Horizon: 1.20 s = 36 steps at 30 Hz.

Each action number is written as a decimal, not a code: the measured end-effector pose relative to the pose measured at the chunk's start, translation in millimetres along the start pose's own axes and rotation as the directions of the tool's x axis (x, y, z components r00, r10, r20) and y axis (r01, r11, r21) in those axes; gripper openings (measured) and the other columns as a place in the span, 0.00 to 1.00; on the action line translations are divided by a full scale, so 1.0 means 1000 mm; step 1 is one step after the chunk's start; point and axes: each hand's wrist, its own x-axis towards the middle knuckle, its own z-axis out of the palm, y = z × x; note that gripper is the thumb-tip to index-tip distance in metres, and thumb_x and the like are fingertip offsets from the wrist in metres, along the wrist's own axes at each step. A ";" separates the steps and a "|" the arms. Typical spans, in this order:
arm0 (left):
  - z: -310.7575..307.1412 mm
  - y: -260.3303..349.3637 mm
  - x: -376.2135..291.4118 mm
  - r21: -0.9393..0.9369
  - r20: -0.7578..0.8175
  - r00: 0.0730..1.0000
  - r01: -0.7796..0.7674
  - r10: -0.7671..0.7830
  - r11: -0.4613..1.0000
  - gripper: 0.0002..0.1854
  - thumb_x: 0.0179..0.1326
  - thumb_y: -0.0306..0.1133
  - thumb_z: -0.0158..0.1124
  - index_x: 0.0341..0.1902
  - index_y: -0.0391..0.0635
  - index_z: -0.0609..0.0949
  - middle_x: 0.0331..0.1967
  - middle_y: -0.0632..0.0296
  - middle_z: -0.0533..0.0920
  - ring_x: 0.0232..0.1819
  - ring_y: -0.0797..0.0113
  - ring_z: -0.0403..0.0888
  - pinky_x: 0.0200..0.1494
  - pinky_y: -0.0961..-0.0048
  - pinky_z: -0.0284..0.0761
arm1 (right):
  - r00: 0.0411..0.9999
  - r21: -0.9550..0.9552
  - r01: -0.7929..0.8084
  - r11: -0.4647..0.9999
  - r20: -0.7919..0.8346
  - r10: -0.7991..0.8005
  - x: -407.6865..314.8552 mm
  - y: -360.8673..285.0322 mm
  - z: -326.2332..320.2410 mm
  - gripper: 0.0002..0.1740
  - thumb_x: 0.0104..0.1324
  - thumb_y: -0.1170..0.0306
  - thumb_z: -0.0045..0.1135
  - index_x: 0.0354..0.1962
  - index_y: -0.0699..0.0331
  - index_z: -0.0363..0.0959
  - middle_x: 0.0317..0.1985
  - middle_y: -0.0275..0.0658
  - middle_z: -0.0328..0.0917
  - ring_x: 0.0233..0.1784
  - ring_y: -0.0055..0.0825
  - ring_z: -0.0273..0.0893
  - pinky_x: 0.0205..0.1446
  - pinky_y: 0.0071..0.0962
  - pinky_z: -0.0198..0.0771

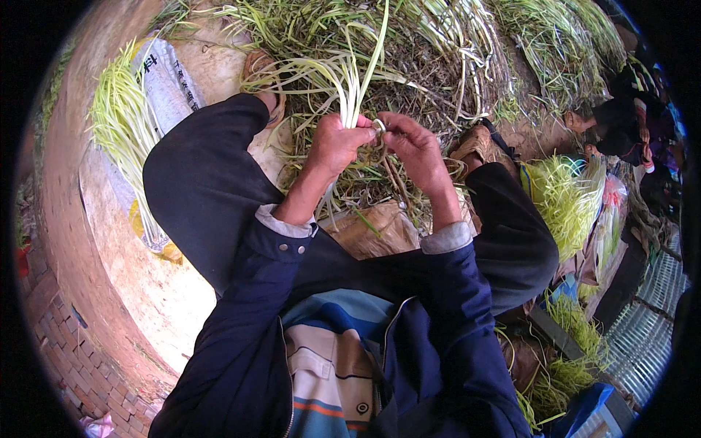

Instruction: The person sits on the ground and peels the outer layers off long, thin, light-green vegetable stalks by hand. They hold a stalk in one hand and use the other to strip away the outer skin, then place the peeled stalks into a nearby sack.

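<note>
My left hand (338, 143) grips a small bunch of pale leafy stalks, likely blanched garlic chives (350, 96). Their leaf ends fan out above the fist, and white ends hang below it. Just to the right, my right hand (413, 145) pinches a curled pale strand (379, 128) between thumb and fingers, close to the left thumb. Brownish withered bits dangle under the fingers. Beneath both hands lies a litter of loose leaves and dry trimmings (350, 183), with a crumpled brown plastic sheet (378, 232) between my legs.
On the left, a large sorted bundle of yellow-green stalks (123, 117) rests on a white woven sack (175, 87) bearing writing. Heaped stalks (438, 33) lie ahead. More yellow stalks (567, 205) stand by my right knee. Another person (619, 126) sits at far right, near corrugated sheeting (641, 334).
</note>
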 end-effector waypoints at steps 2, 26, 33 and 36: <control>-0.001 0.001 0.000 -0.015 -0.004 1.000 0.022 -0.022 1.000 0.07 0.58 0.28 0.71 0.38 0.38 0.87 0.24 0.67 0.83 0.18 0.82 0.70 0.18 0.80 0.63 | 0.997 -0.161 0.028 0.986 -0.069 -0.040 -0.002 -0.004 0.009 0.22 0.67 0.73 0.65 0.59 0.62 0.78 0.47 0.40 0.79 0.46 0.26 0.77 0.51 0.26 0.74; -0.002 -0.005 0.001 -0.317 0.096 0.974 0.227 -0.207 0.921 0.04 0.58 0.27 0.67 0.34 0.43 0.80 0.22 0.62 0.80 0.12 0.79 0.69 0.11 0.79 0.61 | 0.954 -0.165 -0.012 0.986 -0.297 -0.038 -0.006 0.007 0.027 0.07 0.68 0.73 0.56 0.35 0.68 0.79 0.24 0.29 0.74 0.28 0.14 0.66 0.32 0.21 0.65; -0.013 0.015 -0.005 -0.479 0.126 0.956 0.293 -0.266 0.828 0.04 0.61 0.28 0.67 0.38 0.44 0.80 0.25 0.63 0.79 0.15 0.78 0.68 0.17 0.79 0.61 | 0.860 -0.106 -0.170 0.980 -0.502 0.095 -0.004 0.084 -0.013 0.11 0.67 0.69 0.58 0.35 0.70 0.80 0.22 0.36 0.75 0.24 0.19 0.70 0.29 0.28 0.68; -0.030 0.035 -0.005 -0.559 0.140 0.980 0.194 -0.139 0.806 0.04 0.61 0.28 0.65 0.38 0.43 0.81 0.25 0.64 0.79 0.16 0.78 0.66 0.18 0.79 0.60 | 0.739 0.126 -0.155 0.980 -0.644 0.199 -0.014 0.118 -0.056 0.11 0.68 0.69 0.58 0.32 0.69 0.80 0.21 0.31 0.74 0.20 0.21 0.69 0.25 0.26 0.66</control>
